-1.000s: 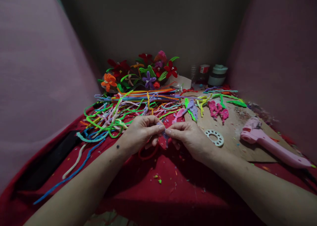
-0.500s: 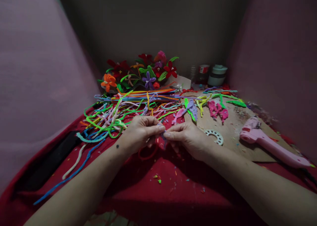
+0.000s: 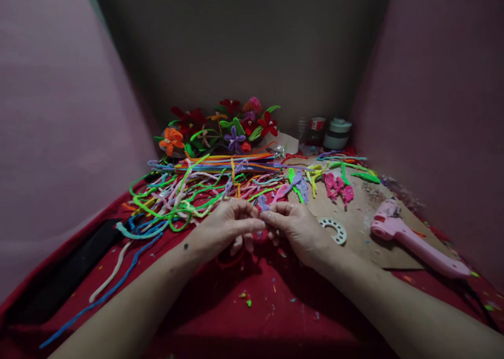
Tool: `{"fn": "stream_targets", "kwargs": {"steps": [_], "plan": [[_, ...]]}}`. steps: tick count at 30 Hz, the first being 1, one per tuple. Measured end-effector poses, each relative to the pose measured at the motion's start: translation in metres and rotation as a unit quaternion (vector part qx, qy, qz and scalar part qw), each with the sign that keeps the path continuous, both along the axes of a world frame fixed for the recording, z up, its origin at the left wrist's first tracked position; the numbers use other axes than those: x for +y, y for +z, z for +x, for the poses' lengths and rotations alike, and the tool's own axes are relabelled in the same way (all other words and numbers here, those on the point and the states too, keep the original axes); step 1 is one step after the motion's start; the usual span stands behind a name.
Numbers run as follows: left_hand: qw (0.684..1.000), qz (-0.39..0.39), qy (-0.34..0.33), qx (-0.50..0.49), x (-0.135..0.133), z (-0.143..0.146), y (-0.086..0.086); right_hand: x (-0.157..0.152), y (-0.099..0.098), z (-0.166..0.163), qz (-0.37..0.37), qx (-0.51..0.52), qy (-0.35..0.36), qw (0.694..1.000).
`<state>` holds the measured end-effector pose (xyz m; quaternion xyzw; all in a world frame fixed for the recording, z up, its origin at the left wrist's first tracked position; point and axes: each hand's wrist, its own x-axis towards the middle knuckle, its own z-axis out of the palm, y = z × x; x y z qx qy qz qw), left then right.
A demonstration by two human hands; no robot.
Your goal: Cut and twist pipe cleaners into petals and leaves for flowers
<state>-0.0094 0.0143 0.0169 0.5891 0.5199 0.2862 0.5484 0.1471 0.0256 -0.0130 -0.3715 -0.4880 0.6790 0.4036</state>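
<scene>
A small purple pipe cleaner piece (image 3: 263,202), bent into a loop at its top, stands up between my fingertips over the red cloth. My right hand (image 3: 299,228) pinches it between thumb and forefinger. From the other side, my left hand (image 3: 230,225) is closed on it too, thumb and forefinger meeting at its base while the other fingers curl below. My palms cover its lower part. Red scissor handles (image 3: 229,259) lie partly hidden under my left hand.
Loose pipe cleaners (image 3: 173,204) sprawl at the left, with finished flowers (image 3: 234,138) behind. A pink glue gun (image 3: 417,243) rests on the right over a brown board (image 3: 364,243), near a pale ring with holes (image 3: 339,233) and pink twisted pieces (image 3: 337,187). A jar (image 3: 337,134) stands at the back.
The purple piece now shows a loop above my fingertips, where before it hung mostly below them. My left fingers have spread a little. The whole view has tilted slightly upward.
</scene>
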Motion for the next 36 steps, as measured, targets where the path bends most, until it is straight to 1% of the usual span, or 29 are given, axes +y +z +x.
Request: {"fn": "stream_targets", "kwargs": {"steps": [2, 5, 8, 11, 12, 15, 19, 21, 23, 24, 25, 26, 28, 29, 30, 31, 33, 34, 36], "plan": [[0.999, -0.041, -0.012, -0.005, 0.0, 0.001, -0.002, 0.001, -0.001, -0.001, 0.035, -0.035, -0.037, 0.998], [0.998, -0.066, 0.008, -0.006, -0.002, 0.007, -0.006, 0.002, -0.004, -0.004, 0.07, -0.04, -0.07, 0.994], [0.998, -0.055, 0.04, -0.009, -0.004, 0.019, -0.012, 0.004, -0.01, -0.008, 0.072, 0.001, -0.09, 0.993], [0.997, -0.011, 0.083, -0.001, -0.004, 0.026, -0.016, 0.005, -0.012, -0.009, 0.073, 0.023, -0.109, 0.991], [0.996, -0.003, 0.086, 0.002, -0.004, 0.026, -0.017, 0.006, -0.012, -0.008, 0.072, 0.024, -0.112, 0.991], [0.997, 0.011, 0.076, -0.011, 0.0, 0.019, -0.013, 0.005, -0.008, -0.006, 0.059, 0.022, -0.104, 0.993], [0.991, 0.065, 0.09, -0.068, 0.006, 0.007, -0.005, 0.0, -0.003, -0.006, 0.068, -0.005, -0.067, 0.995], [0.993, 0.064, 0.079, -0.058, 0.007, 0.006, -0.003, -0.002, -0.003, -0.007, 0.083, -0.036, -0.057, 0.994], [0.994, 0.074, 0.073, -0.027, 0.007, 0.007, -0.003, -0.003, -0.004, -0.008, 0.077, -0.051, -0.047, 0.995], [0.992, 0.102, 0.076, -0.001, 0.006, 0.009, -0.004, -0.003, -0.004, -0.008, 0.063, -0.051, -0.036, 0.996], [0.985, 0.148, 0.079, 0.03, 0.005, 0.011, -0.005, -0.003, -0.005, -0.008, 0.044, -0.046, -0.02, 0.998], [0.973, 0.206, 0.079, 0.063, 0.004, 0.012, -0.007, -0.002, -0.005, -0.008, 0.022, -0.04, -0.002, 0.999], [0.939, 0.314, 0.069, 0.118, 0.003, 0.014, -0.01, 0.0, -0.004, -0.007, -0.009, -0.036, 0.029, 0.999], [0.93, 0.337, 0.063, 0.133, 0.004, 0.014, -0.011, 0.001, -0.004, -0.006, -0.015, -0.039, 0.042, 0.998], [0.933, 0.33, 0.057, 0.133, 0.004, 0.014, -0.012, 0.001, -0.004, -0.006, -0.015, -0.041, 0.05, 0.998], [0.945, 0.3, 0.054, 0.12, 0.006, 0.013, -0.011, 0.002, -0.003, -0.006, -0.009, -0.041, 0.053, 0.998], [0.974, 0.211, 0.053, 0.067, 0.009, 0.01, -0.009, 0.003, -0.004, -0.005, 0.012, -0.031, 0.051, 0.998], [0.983, 0.174, 0.055, 0.039, 0.011, 0.009, -0.008, 0.003, -0.004, -0.005, 0.02, -0.021, 0.048, 0.998], [0.989, 0.135, 0.061, 0.002, 0.014, 0.008, -0.005, 0.004, -0.006, -0.005, 0.022, 0.007, 0.041, 0.999]]}}
